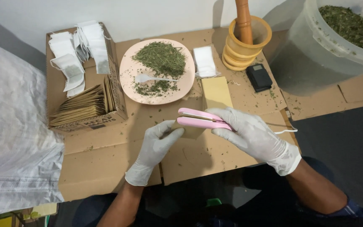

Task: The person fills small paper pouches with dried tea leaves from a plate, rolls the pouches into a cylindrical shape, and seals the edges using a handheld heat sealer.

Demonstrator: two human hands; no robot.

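On the cardboard-covered counter (106, 155), below the pink plate (156, 71) of dried herbs, the right hand (248, 132) grips a pink sealer (200, 118) clamped on a tan packet (192, 128) the left hand (158, 143) steadies; squeezing evenly along the packet's edge should seal it straight

A brown cardboard box (85, 120) on the left holds flat brown packets (80, 108) and small white tea bags (70, 63). A little black scale (259, 77) has a grey screen.

Pink sealer (200, 118) clamped on brown paper envelope (190, 131), held level.
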